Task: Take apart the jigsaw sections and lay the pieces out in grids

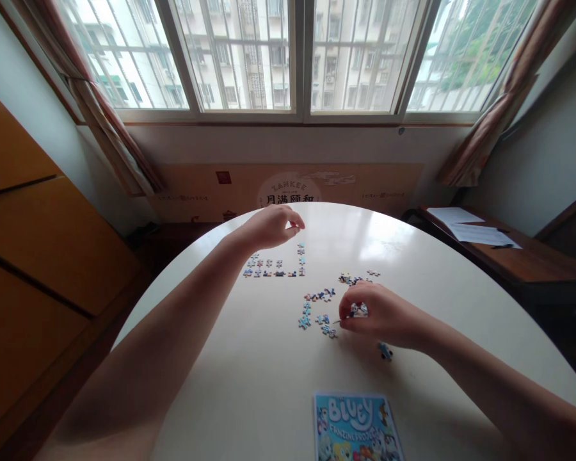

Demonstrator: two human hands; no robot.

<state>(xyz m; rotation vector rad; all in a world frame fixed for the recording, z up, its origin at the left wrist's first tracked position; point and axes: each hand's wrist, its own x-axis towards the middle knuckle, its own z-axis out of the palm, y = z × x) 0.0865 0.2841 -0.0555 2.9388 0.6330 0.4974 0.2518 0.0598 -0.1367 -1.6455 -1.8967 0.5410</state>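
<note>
My left hand (272,226) hangs over the far part of the white table, its fingers bent into a pinch; whatever may be between the fingertips is too small to make out. Just below it are jigsaw pieces (279,274) laid in rows, with a column of pieces (302,261) on the right side. My right hand (377,312) is closed, thumb and index finger pinching a thin puzzle piece (336,321) seen edge-on. Loose pieces (329,330) lie to the left of those fingertips. More pieces (348,278) lie beyond the hand, partly hidden by it.
A blue Bluey picture card (358,422) lies near the front of the round white table (249,384). One loose piece (385,351) rests under my right wrist. Papers (480,234) and pens lie on a brown side table at the right. Beyond the table are a carton and window.
</note>
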